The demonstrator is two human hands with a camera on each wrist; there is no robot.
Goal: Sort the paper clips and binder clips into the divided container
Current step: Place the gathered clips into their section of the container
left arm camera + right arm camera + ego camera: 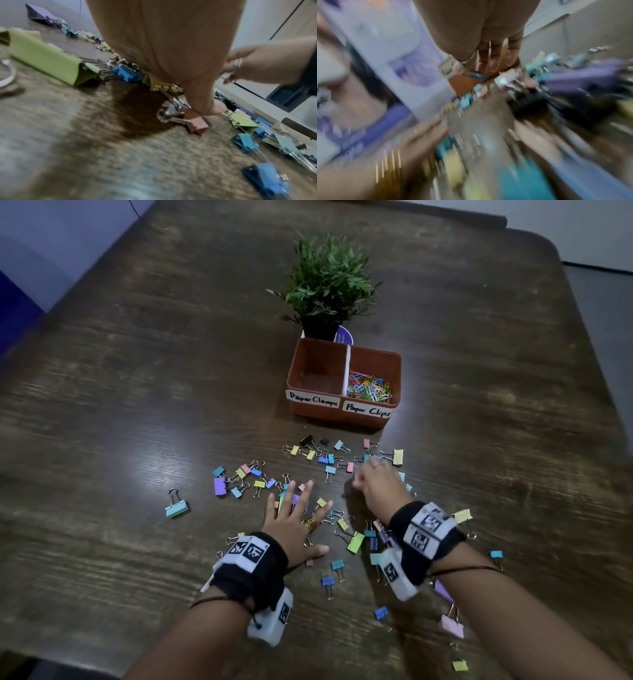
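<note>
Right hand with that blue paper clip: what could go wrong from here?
1. The right hand only pinches the blue wire paper clip at its fingertips; it could slip among the coloured binder clips.
2. The orange divided container's empty "Paper Clamps" compartment adjoins the right one; a loose drop could missort.

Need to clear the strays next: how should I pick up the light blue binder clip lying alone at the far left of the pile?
Pinch the light blue binder clip across its folded body, coming straight down from above. It lies flat on the table, wire handles pointing away from you, with bare wood all round, so nothing crowds the fingers. The thin handles would likely swivel.
</note>
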